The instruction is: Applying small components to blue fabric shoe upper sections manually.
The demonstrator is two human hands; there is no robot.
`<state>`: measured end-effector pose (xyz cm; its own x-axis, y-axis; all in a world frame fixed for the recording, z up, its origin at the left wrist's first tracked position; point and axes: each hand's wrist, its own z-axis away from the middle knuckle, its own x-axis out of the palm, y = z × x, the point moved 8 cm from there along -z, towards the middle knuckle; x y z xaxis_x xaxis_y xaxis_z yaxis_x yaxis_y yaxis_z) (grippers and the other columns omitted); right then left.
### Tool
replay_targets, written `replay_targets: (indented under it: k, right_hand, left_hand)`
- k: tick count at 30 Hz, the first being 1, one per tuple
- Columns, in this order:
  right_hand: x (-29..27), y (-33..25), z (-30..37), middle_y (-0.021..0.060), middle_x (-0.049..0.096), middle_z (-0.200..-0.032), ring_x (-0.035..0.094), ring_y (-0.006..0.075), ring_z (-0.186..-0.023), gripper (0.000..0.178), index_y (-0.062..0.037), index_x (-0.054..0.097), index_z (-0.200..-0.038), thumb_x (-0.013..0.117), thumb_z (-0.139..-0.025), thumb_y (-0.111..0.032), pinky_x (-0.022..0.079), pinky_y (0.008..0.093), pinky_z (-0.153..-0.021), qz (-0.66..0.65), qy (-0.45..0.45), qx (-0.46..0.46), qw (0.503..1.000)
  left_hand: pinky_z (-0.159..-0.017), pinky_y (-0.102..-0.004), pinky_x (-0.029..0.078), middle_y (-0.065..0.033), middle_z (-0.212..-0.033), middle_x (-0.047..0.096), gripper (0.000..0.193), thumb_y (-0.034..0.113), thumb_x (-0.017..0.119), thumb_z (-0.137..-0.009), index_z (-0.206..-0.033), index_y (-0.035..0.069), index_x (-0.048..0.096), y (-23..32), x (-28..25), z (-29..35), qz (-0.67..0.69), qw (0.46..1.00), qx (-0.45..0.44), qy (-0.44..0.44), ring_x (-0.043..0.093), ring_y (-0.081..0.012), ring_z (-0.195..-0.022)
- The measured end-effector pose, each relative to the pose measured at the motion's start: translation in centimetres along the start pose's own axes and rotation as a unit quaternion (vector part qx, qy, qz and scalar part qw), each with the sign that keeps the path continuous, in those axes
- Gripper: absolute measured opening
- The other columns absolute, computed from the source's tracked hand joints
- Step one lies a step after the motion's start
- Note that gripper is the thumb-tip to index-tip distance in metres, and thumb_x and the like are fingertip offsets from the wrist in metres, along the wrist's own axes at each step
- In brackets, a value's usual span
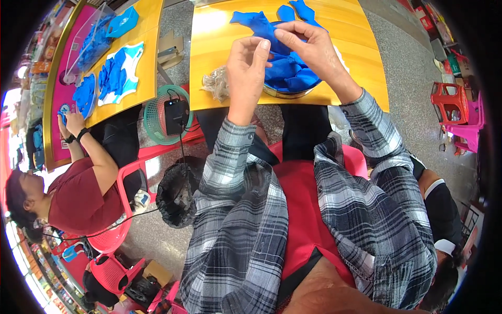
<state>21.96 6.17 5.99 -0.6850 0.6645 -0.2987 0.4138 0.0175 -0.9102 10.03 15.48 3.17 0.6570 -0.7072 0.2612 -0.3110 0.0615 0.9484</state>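
Above the near part of a yellow wooden table, my left hand [247, 73] and my right hand [318, 55] are close together with thumbs and fingers pinched. A soft blue piece with pointed ends [256, 22] shows behind and between the fingertips, and seems to be held there. What the left fingertips grip is partly hidden. Just below my right hand stands a round tin [289, 94] filled with more blue pieces [293, 78]. Further blue pieces [302, 10] lie at the far side of the tin. Left of my left wrist is a crumpled clear plastic bag [215, 83].
At the left, a co-worker [78, 193] handles blue pieces at another yellow table [138, 73] with a clear bin [86, 44] on it. A green basket [151, 123] and a black-lined waste bin [178, 196] stand between us. Red stools [452, 107] are at right.
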Motion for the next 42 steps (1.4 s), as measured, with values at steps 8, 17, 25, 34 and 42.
replay_targets:
  k: [8,17,25,34,42]
  right_hand:
    - [1.0,-0.5,1.4,0.0071,0.07,-0.089,0.064,0.0129,-0.085,0.026,0.0019,0.069,-0.095,0.067,-0.086,-0.022,0.051,0.0265,-0.077,-0.002,-0.02,0.021,1.0]
    - [0.7,-0.8,1.8,0.0051,0.067,-0.088,0.063,0.013,-0.077,0.019,-0.0009,0.068,-0.089,0.068,-0.085,-0.019,0.049,0.0266,-0.069,0.086,0.051,-0.044,0.994]
    - [1.0,0.9,2.5,-0.0011,0.063,-0.078,0.057,0.0049,-0.071,0.02,-0.0053,0.065,-0.09,0.07,-0.086,-0.024,0.046,0.0202,-0.058,-0.084,-0.027,0.117,0.989]
    - [2.7,0.4,1.1,-0.0033,0.053,-0.069,0.051,0.0048,-0.06,0.021,-0.0077,0.058,-0.082,0.064,-0.092,-0.026,0.041,0.0202,-0.054,-0.1,-0.063,0.103,0.988]
    - [6.0,-5.3,-1.8,0.0014,0.056,-0.066,0.052,0.0077,-0.059,0.021,-0.0011,0.056,-0.079,0.061,-0.092,-0.017,0.042,0.0244,-0.052,-0.062,-0.112,0.021,0.992]
  left_hand:
    - [-0.065,-0.0227,0.051,-0.0057,-0.085,0.065,0.022,0.017,0.065,-0.091,-0.097,-0.003,0.06,-0.2,-0.2,0.3,-0.027,1.0,-0.009,-0.007,0.062,-0.01,-0.075]
    - [-0.066,-0.0221,0.049,-0.0052,-0.081,0.064,0.016,0.007,0.067,-0.086,-0.093,-0.005,0.06,-0.1,-0.5,0.1,-0.241,0.967,0.081,0.028,0.059,-0.0077,-0.073]
    - [-0.063,-0.0326,0.049,-0.0114,-0.077,0.059,0.015,0.002,0.06,-0.081,-0.093,-0.001,0.051,0.6,0.2,0.9,-0.091,0.985,0.1,0.103,0.06,-0.0203,-0.07]
    - [-0.059,-0.0344,0.047,-0.011,-0.078,0.056,0.011,-0.004,0.058,-0.081,-0.088,0.004,0.059,7.1,0.1,2.4,-0.332,0.878,0.343,-0.02,0.058,-0.0263,-0.066]
    - [-0.065,-0.0341,0.049,-0.0112,-0.085,0.061,0.019,-0.004,0.059,-0.08,-0.096,0.004,0.066,10.7,-2.5,1.7,-0.48,0.795,0.365,-0.067,0.062,-0.0278,-0.073]
